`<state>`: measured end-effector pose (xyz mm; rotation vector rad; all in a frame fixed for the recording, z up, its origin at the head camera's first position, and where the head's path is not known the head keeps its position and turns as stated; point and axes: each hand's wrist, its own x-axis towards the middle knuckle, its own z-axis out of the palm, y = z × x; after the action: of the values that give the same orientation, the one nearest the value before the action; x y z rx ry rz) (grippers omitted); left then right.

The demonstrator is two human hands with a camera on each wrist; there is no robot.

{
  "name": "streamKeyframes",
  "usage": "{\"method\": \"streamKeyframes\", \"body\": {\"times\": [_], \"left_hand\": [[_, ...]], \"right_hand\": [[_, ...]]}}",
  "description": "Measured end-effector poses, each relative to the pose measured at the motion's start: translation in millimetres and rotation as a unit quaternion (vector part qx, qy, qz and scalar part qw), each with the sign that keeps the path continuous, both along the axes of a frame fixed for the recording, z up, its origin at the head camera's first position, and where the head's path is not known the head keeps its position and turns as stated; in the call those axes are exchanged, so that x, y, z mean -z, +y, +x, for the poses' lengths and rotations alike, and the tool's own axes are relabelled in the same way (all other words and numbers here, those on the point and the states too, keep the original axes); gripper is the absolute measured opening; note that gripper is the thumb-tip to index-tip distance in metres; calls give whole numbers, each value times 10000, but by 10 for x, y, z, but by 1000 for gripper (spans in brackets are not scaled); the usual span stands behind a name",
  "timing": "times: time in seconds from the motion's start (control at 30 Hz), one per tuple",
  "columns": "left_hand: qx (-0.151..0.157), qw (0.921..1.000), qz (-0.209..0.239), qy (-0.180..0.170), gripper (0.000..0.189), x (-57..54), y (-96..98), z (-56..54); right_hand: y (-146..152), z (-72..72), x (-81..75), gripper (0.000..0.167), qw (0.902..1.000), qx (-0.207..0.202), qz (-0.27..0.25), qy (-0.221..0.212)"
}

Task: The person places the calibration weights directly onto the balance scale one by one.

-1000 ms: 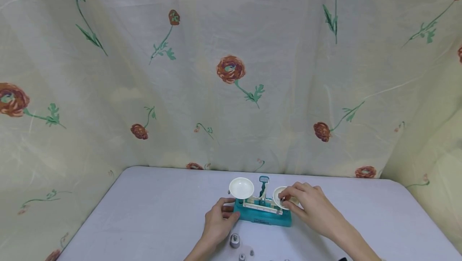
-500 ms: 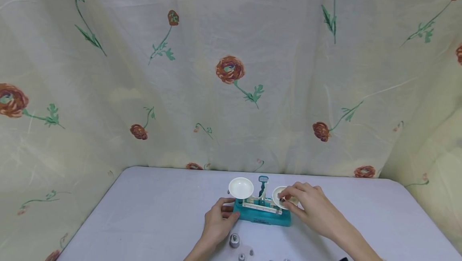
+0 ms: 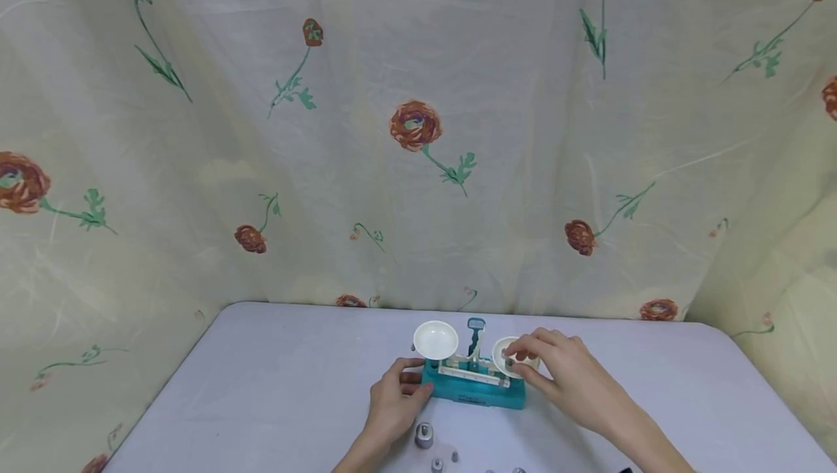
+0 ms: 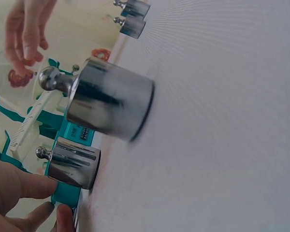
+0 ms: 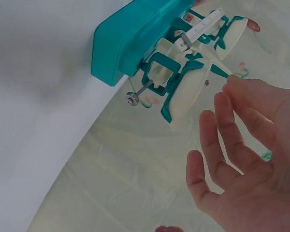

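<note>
A teal balance scale (image 3: 466, 390) with two white pans stands on the table. My left hand (image 3: 396, 402) grips the left end of its base, thumb in front; that grip also shows in the left wrist view. The left pan (image 3: 436, 341) has nothing visible in it. Above the right pan (image 3: 500, 347) is my right hand (image 3: 575, 382), thumb and fingertips slightly spread around a small metal weight (image 3: 509, 362). In the right wrist view the weight's knob (image 5: 206, 82) peeks over the pan rim, apart from the fingers, which are loosely extended.
Metal weights stand on the table in front of the scale: a large one (image 3: 424, 435), smaller ones (image 3: 437, 465) and a tiny one (image 3: 454, 456). Close to the left wrist camera looms a big weight (image 4: 111, 99). A flowered curtain (image 3: 418, 240) hangs behind the table.
My right thumb and fingertips have parted slightly around the small weight over the right pan. My left hand and the scale have stayed in place.
</note>
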<state>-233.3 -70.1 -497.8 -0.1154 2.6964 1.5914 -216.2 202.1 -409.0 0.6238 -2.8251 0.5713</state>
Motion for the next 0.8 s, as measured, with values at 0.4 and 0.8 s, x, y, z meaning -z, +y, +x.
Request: {"method": "streamKeyframes", "body": {"times": [0.4, 0.8], "left_hand": [[-17, 10000, 13, 78, 43, -13, 4, 12], [-14, 10000, 46, 56, 44, -6, 2, 26]], "right_hand": [[6, 11, -50, 21, 9952, -543, -662, -469], [23, 43, 1, 19, 9837, -1329, -880, -834]]}}
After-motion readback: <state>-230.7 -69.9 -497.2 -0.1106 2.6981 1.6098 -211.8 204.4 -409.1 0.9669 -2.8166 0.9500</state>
